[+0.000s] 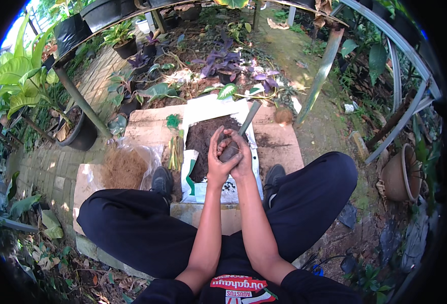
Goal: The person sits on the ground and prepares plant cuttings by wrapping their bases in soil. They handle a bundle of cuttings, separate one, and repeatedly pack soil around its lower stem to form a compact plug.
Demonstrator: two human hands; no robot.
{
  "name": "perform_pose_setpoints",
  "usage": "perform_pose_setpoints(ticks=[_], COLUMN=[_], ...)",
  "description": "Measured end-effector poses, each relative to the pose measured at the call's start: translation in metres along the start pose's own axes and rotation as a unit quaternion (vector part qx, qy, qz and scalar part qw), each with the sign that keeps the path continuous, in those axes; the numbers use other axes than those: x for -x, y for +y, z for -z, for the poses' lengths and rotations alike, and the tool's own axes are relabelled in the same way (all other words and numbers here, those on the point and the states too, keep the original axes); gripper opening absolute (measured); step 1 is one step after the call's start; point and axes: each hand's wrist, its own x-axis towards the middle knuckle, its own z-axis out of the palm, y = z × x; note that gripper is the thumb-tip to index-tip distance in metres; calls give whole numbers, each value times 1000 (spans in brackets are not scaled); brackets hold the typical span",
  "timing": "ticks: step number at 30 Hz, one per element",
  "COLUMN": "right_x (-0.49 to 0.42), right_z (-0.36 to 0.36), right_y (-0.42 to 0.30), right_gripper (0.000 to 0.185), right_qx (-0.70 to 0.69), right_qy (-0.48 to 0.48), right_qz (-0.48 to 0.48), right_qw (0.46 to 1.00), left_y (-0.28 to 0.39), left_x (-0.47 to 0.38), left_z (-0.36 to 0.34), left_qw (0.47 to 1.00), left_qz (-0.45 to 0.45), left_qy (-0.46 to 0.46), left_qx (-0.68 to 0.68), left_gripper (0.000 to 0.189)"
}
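Observation:
Both of my hands are cupped together around a dark lump of soil (229, 152), just above an opened white sack (250, 167). My left hand (216, 161) wraps the lump from the left, and my right hand (244, 156) closes on it from the right with the thumb across the near side. Dark loose soil (201, 140) is heaped on the sack beneath. A greyish-green stick or tool handle (249, 116) slants up out of the soil beyond my right fingers; its lower end is hidden.
Cardboard (278, 140) lies under the sack. At left are brown fibre (124, 169) in a clear plastic bag (153, 154), dry leaf strips (176, 152) and green twine (173, 121). A brown fibrous ball (283, 116) sits far right. Posts (322, 74) and potted plants (79, 129) surround the spot.

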Motion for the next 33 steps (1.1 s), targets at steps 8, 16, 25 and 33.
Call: perform_pose_setpoints(ticks=[8, 16, 25, 33], right_x=[2, 0, 18, 18], right_z=[-7, -20, -32, -13], right_y=[0, 9, 23, 53], right_gripper=[23, 20, 36, 47], right_qx=[-33, 347, 670, 619], right_qy=[-10, 15, 35, 64], right_qz=[-19, 325, 446, 461], right_qw=[999, 879, 592, 633], left_y=[-8, -6, 7, 0], left_x=[0, -5, -13, -11], left_z=[5, 10, 37, 46], left_qw=[997, 896, 883, 957], left_qz=[24, 236, 274, 203], left_qy=[8, -1, 106, 68], left_qx=[78, 377, 367, 195], left_gripper=[79, 67, 29, 30])
